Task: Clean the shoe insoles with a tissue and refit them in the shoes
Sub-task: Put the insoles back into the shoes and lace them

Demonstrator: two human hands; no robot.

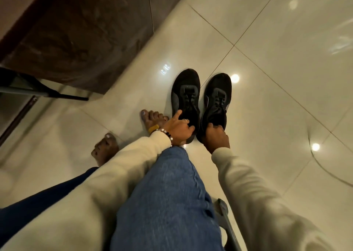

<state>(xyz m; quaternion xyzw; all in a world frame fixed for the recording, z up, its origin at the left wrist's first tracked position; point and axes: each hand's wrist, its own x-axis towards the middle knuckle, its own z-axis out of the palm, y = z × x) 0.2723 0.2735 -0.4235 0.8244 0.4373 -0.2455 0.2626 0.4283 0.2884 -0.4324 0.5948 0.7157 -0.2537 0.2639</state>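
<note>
Down low, two black shoes sat side by side on the glossy cream tiled floor (267, 40), toes pointing away from the person. Left shoe (186, 94) and right shoe (217, 98) were just beside each other, nearly touching at the heel end, both laced w/ grey panels round the eyelets.

Left hand (178, 128) was on the left shoe's heel and collar: fingers curled over the opening's rim, gripping it, index finger stretched fwd along the shoe's outer side. A ring showed on one finger, a beaded bracelet (164, 134) and a yellow band (153, 129) at the wrist, cream sleeve (133, 155) behind.

Right hand (214, 136) clasped the right shoe at its heel, fingers hooked into the collar, back of the hand facing up. That shoe's heel looked a touch raised, but blur made it hard to call.

Insoles weren't visible; couldn't tell whether they sat inside the shoes.

Near the left shoe, two bare feet (152, 121) rested on the floor w/ pale painted toenails. A knee in blue jeans (168, 193) filled the lower centre. Dark brown cabinet (86, 37) stood upper left, a grey metal chair leg (45, 93) running along its base.
</note>
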